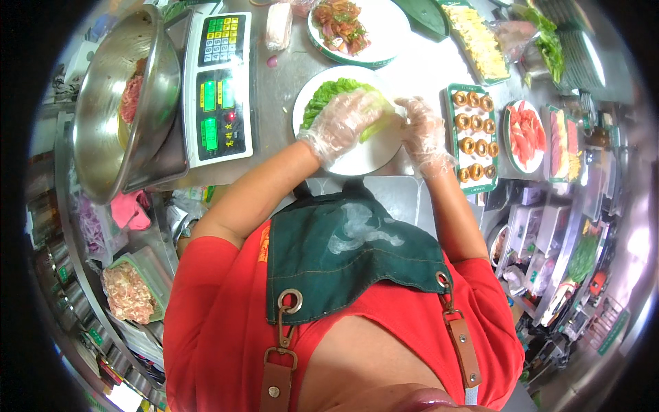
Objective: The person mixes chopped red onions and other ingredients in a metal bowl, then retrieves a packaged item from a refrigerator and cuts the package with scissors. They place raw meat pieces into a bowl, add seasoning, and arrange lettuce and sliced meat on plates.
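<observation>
A round white plate (pixel 360 154) lies on the steel counter in front of me, with frilly green lettuce (pixel 329 95) on its left part. My left hand (pixel 347 123), in a clear plastic glove, lies over the lettuce with its fingers on a pale lettuce leaf (pixel 373 126). Also gloved, my right hand (pixel 425 134) pinches the right edge of that leaf, above the plate's right rim. The leaf spans the gap between both hands. Glare blurs the fingertips.
To the left stand a digital scale (pixel 219 87) and a large steel bowl (pixel 103 113) holding meat. Behind is a plate of reddish food (pixel 381 31). At right are a tray of browned rings (pixel 476 139), a plate of sliced meat (pixel 525 136) and a tray of yellow food (pixel 476 44).
</observation>
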